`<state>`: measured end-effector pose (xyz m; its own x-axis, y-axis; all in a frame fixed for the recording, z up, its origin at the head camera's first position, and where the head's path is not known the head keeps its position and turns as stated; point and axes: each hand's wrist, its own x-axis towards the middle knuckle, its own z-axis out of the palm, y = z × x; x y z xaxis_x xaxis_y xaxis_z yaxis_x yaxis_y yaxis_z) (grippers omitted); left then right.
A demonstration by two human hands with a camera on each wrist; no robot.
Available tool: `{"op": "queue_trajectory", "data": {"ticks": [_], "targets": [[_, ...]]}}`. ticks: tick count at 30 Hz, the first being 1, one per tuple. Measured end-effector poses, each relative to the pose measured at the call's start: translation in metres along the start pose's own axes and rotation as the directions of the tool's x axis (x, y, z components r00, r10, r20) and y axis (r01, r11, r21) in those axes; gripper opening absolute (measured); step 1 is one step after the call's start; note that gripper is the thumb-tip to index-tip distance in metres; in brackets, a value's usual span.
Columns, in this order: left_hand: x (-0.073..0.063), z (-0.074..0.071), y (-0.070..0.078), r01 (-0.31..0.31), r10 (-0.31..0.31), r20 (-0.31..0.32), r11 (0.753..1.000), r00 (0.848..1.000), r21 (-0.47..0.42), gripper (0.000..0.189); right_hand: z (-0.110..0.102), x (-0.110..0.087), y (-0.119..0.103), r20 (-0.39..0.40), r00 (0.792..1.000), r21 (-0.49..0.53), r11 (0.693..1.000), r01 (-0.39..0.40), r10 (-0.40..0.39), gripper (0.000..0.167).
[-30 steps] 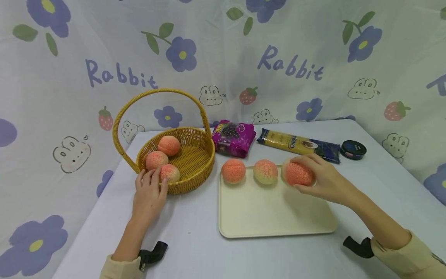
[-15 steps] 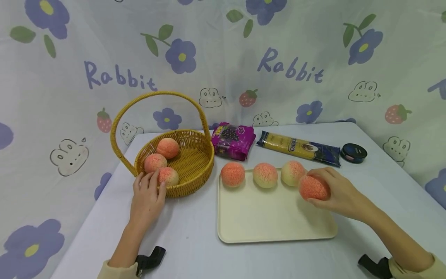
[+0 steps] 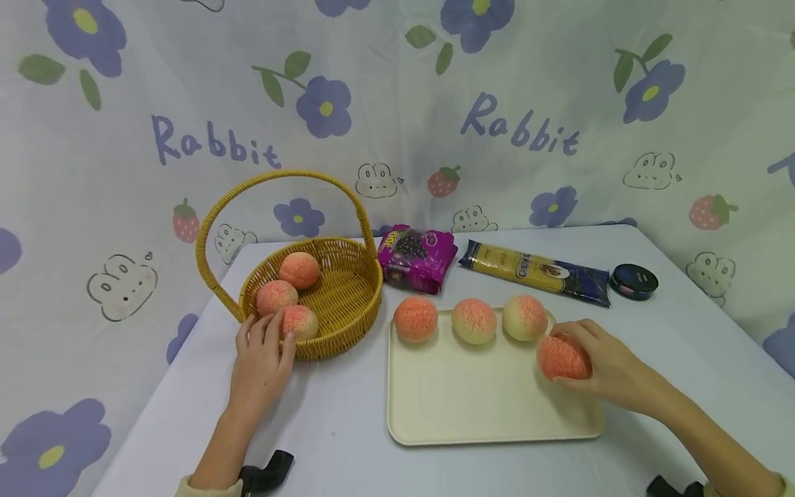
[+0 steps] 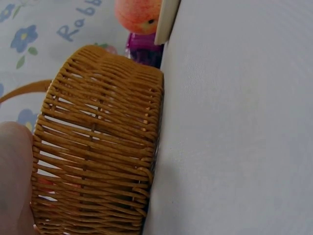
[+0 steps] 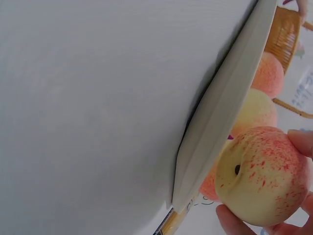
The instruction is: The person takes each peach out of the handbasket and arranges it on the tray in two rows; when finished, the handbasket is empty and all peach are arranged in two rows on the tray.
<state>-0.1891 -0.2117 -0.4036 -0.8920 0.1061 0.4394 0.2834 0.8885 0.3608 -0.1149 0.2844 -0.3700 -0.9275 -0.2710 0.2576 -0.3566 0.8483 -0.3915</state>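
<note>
My right hand (image 3: pixel 611 366) holds a pink-and-cream peach (image 3: pixel 563 357) between thumb and fingers, above the right side of a cream tray (image 3: pixel 459 414). Three more peaches line the tray's far edge: left (image 3: pixel 415 319), middle (image 3: pixel 474 322) and right (image 3: pixel 524 318). The right wrist view shows the held peach (image 5: pixel 264 176) from its stem end, past the tray's side (image 5: pixel 220 117). My left hand (image 3: pixel 261 366) grips the near-left rim of a wicker basket (image 3: pixel 338 338); its fingertips reach inside beside a peach (image 3: pixel 299 323). Two other peaches, front (image 3: pixel 276 297) and back (image 3: pixel 299 270), lie in the basket.
A purple packet (image 3: pixel 417 259) stands right of the basket, under its tall handle (image 3: pixel 292 172). Behind the tray lie a yellow-and-blue packet (image 3: pixel 537 271) and a round black tin (image 3: pixel 634 281). A patterned cloth (image 3: pixel 397 103) hangs behind the white table.
My right hand has drawn the held peach from in front of the right-hand peach on the tray toward the tray's near right, uncovering that one. The left hand has kept its place.
</note>
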Motion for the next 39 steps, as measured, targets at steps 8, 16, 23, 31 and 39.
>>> {"op": "queue_trajectory", "data": {"ticks": [8, 16, 23, 31, 39], "targets": [[-0.0017, -0.0011, 0.0016, 0.014, -0.014, 0.007, 1.0, 1.0, -0.003, 0.048, 0.0042, -0.0009, 0.0026, 0.037, 0.999, -0.004, 1.0, -0.029, 0.03, 0.063], [0.0002, -0.0012, 0.0001, 0.004, -0.004, 0.002, 1.0, 1.0, -0.003, 0.049, 0.0071, -0.0004, 0.0007, 0.113, 0.992, 0.002, 0.998, -0.057, 0.057, 0.065], [0.0016, 0.0005, 0.0011, -0.001, 0.001, -0.003, 1.0, 1.0, -0.005, 0.048, 0.0087, -0.0012, 0.004, 0.123, 0.99, -0.005, 0.997, -0.071, 0.072, 0.066], [0.0013, 0.0009, 0.0001, 0.002, -0.002, -0.002, 1.0, 1.0, -0.009, 0.049, 0.0035, -0.0018, 0.0031, 0.118, 0.991, 0.001, 0.998, -0.06, 0.06, 0.065], [0.0015, 0.0003, 0.0004, 0.006, -0.006, 0.011, 1.0, 1.0, -0.008, 0.049, 0.0023, -0.0052, -0.0012, 0.183, 0.978, 0.012, 0.995, -0.102, 0.098, 0.068]]}}
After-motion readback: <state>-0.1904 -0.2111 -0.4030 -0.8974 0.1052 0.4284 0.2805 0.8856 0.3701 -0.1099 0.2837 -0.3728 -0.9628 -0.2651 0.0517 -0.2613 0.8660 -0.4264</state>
